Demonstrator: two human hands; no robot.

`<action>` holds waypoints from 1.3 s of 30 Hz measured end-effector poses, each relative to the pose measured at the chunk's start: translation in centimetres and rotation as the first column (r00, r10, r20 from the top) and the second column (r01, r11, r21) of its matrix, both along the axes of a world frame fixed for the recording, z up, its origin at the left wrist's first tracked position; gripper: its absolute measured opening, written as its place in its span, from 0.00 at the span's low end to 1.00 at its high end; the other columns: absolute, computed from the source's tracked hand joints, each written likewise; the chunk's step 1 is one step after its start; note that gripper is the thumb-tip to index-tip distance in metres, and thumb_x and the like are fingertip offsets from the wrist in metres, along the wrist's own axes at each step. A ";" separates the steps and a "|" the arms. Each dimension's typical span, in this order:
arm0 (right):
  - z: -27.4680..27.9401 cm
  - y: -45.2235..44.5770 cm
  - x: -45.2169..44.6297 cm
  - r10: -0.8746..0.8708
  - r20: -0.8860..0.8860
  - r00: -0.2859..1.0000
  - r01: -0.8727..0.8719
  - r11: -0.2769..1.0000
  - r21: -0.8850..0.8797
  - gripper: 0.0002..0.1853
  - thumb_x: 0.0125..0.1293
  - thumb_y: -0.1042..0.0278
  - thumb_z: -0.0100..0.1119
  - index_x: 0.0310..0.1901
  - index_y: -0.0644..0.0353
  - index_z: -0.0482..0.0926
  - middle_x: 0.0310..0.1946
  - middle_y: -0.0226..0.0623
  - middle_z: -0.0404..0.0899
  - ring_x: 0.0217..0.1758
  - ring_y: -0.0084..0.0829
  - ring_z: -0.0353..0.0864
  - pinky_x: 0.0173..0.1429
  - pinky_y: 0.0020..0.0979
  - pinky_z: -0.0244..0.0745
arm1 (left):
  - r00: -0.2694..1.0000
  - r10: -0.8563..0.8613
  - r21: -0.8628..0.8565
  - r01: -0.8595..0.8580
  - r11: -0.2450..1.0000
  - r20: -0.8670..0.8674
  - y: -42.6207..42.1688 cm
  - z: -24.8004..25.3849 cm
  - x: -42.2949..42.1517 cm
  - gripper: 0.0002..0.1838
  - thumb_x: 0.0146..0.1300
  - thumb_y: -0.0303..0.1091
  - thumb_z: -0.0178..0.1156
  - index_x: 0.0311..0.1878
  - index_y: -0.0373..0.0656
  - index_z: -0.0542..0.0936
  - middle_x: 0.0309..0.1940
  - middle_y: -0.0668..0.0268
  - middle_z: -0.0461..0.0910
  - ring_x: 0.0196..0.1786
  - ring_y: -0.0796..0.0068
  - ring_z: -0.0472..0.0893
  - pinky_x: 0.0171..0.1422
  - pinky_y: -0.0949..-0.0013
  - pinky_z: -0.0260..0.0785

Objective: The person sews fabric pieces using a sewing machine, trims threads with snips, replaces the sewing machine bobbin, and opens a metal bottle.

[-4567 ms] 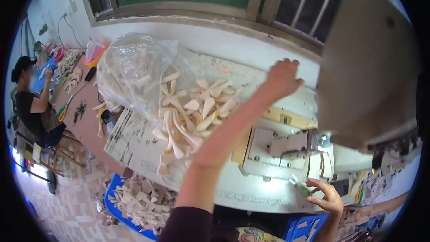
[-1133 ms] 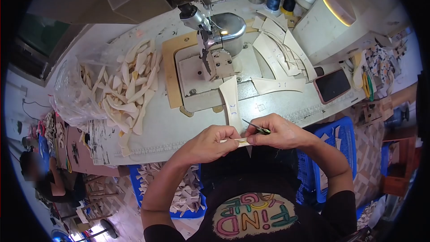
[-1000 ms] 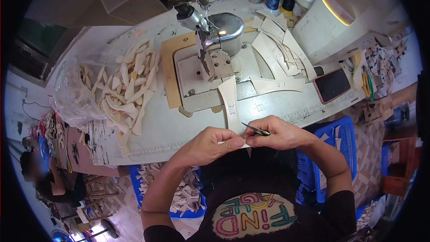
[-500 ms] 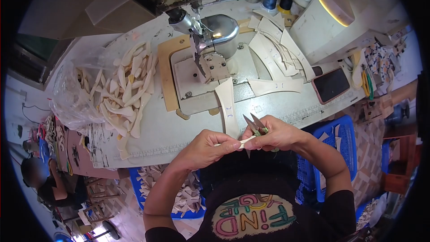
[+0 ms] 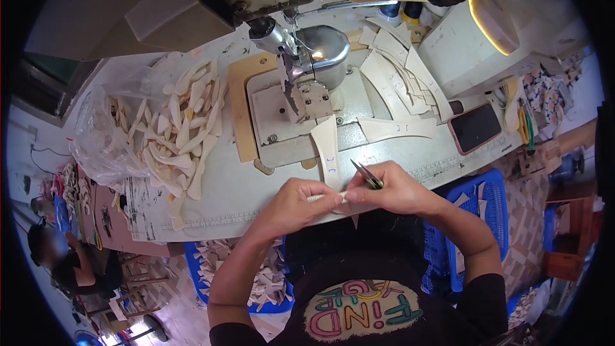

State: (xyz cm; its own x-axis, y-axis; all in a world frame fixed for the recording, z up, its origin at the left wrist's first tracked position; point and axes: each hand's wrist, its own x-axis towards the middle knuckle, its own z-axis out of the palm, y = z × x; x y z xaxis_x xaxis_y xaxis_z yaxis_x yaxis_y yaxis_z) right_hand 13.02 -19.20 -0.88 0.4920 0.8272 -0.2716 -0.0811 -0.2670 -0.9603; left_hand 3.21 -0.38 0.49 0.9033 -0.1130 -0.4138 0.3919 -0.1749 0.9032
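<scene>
At the table's front edge, my left hand point(image 5: 296, 206) pinches a small cream piece point(image 5: 316, 198). My right hand point(image 5: 394, 191) meets it fingertip to fingertip, pinching the piece's other end while a pair of small scissors point(image 5: 365, 173) rests in the same hand, blades pointing up and left. Just behind my hands lies a long cream piece point(image 5: 326, 147) with blue marks, its lower end partly hidden by my fingers. Another marked cream piece point(image 5: 396, 129) lies to its right, in front of a stack of similar pieces point(image 5: 400, 80).
A sewing machine point(image 5: 314, 57) stands behind my hands. Left are many cream pieces point(image 5: 186, 125) and a clear plastic bag point(image 5: 96, 134); right is a phone point(image 5: 475, 129). Blue baskets point(image 5: 496, 218) point(image 5: 194, 269) stand below the table. Another person point(image 5: 64, 259) sits at the far left.
Since the earliest frame, the view has turned to the machine and both hands have come together on a small piece. Over the last half second, the scissor blades have come closer together.
</scene>
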 end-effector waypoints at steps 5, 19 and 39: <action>1.2 2.2 0.6 -0.165 0.391 0.905 0.185 0.983 -0.014 0.13 0.52 0.66 0.62 0.32 0.67 0.73 0.25 0.46 0.78 0.30 0.40 0.80 0.36 0.35 0.71 | 0.992 0.079 0.155 -0.094 0.983 0.099 0.9 -1.0 1.9 0.12 0.57 0.37 0.60 0.31 0.36 0.80 0.21 0.72 0.76 0.26 0.87 0.71 0.32 0.79 0.64; -0.2 2.5 1.1 -0.127 0.122 0.984 0.139 0.986 -0.094 0.13 0.52 0.64 0.62 0.31 0.69 0.78 0.22 0.40 0.78 0.25 0.27 0.75 0.33 0.28 0.70 | 0.996 0.081 0.025 -0.080 0.997 -0.042 2.0 -2.0 2.4 0.16 0.59 0.43 0.60 0.26 0.39 0.76 0.13 0.74 0.69 0.15 0.89 0.63 0.17 0.81 0.52; 0.1 1.5 0.5 -0.107 -0.202 0.974 0.100 0.994 -0.046 0.08 0.53 0.69 0.64 0.32 0.64 0.79 0.20 0.26 0.75 0.19 0.12 0.65 0.22 0.17 0.58 | 0.960 0.277 -0.219 -0.280 0.935 -0.044 -1.1 -2.4 -1.4 0.20 0.63 0.48 0.53 0.25 0.41 0.75 0.11 0.77 0.64 0.12 0.91 0.57 0.15 0.83 0.46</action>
State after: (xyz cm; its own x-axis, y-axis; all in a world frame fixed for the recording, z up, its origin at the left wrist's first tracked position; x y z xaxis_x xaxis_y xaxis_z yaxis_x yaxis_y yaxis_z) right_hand 13.51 -17.74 -0.74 0.5055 0.7629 -0.4031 -0.3030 -0.2804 -0.9108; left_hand 1.86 -1.46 -1.90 0.9069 0.0527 -0.4181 0.4071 0.1464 0.9016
